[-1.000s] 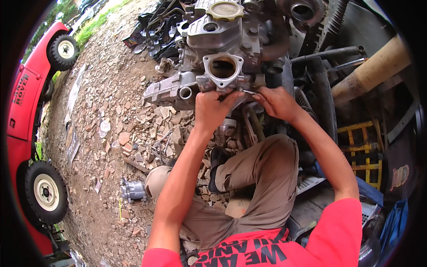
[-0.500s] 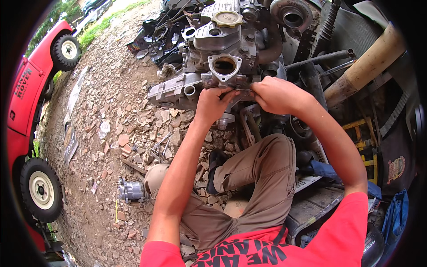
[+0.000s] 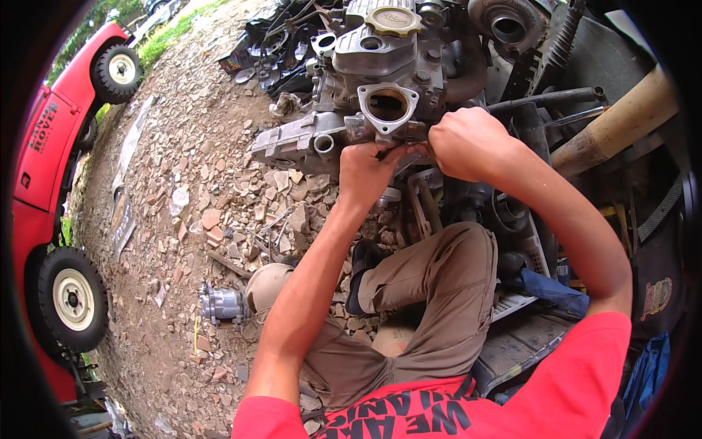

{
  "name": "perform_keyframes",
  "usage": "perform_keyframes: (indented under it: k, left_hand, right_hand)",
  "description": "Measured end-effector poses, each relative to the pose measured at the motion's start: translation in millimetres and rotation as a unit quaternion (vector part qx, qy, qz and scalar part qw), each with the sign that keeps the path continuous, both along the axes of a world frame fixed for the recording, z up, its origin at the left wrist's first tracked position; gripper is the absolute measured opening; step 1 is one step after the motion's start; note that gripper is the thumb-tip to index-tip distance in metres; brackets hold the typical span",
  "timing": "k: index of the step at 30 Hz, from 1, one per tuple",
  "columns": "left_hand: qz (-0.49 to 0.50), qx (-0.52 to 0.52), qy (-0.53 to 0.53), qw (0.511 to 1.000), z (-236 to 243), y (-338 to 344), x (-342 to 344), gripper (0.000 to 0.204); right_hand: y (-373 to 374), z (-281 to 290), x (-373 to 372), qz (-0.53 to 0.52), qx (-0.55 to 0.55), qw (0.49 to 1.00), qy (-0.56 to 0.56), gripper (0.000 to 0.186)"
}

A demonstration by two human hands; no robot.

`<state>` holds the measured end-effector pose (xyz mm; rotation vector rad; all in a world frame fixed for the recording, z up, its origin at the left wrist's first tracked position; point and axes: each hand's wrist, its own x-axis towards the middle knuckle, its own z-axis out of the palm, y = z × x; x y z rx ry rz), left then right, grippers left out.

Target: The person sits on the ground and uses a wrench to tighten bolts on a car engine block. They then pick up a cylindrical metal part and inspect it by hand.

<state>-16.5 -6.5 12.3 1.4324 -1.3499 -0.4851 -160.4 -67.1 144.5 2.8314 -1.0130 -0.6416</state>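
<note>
A grey metal engine (image 3: 376, 62) with a cream oil filler cap (image 3: 393, 21) stands in front of me at the top of the view. Its open triangular flange (image 3: 387, 108) faces me. Just below that flange, my left hand (image 3: 368, 172) is closed with thumb and fingers pressed together against the engine's underside. My right hand (image 3: 468, 145) is curled into a fist beside it, and the fingertips of both hands nearly meet. Whatever small part they pinch is hidden by the fingers. A round metal pulley-like piece (image 3: 387, 196) shows beneath my left hand.
Broken stones cover the ground, with wrenches (image 3: 274, 227) and a cylindrical metal part (image 3: 221, 304) lying to the left. A red vehicle (image 3: 55, 154) stands farther left. To the right are a turbocharger (image 3: 507, 28), a thick tan pipe (image 3: 614, 121) and a blue cloth (image 3: 647, 373).
The whole view has shifted slightly, so the engine sits a little farther right and higher. Both hands stay under the flange; my right fist has turned a little, its knuckles higher.
</note>
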Motion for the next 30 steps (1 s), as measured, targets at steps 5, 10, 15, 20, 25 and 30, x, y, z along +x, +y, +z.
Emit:
perform_keyframes:
  k: [5, 10, 15, 20, 25, 30]
  left_hand:
    - [-0.007, -0.063, 0.013, 0.998, -6.3, -2.3, -0.5, 0.013]
    - [0.014, -0.065, -0.038, 0.997, -9.7, -1.8, 3.0, 0.013]
    - [0.021, -0.077, -0.031, 0.996, -7.7, -2.6, -7.5, 0.013]
    - [0.003, -0.079, -0.034, 0.996, -9.7, -4.2, -2.4, 0.015]
    - [-0.040, -0.073, -0.028, 0.996, -17.8, -3.6, 10.5, 0.018]
    - [-0.059, -0.031, -0.005, 0.998, -12.6, 0.8, 9.9, 0.019]
  right_hand:
    - [-15.2, -3.2, -12.0, 0.035, 0.058, 0.993, -0.094, 0.018]
    - [-16.4, -58.4, -48.7, 0.047, 0.087, 0.938, -0.332, 0.028]
    - [-28.7, -146.1, -65.3, 0.059, 0.040, 0.850, -0.522, 0.020]
    - [-24.6, -140.5, -58.5, 0.049, 0.030, 0.861, -0.505, 0.027]
    - [-3.8, -111.1, -55.0, 0.025, 0.066, 0.915, -0.397, 0.027]
    - [8.2, -56.6, -42.4, 0.008, 0.022, 0.975, -0.220, 0.020]
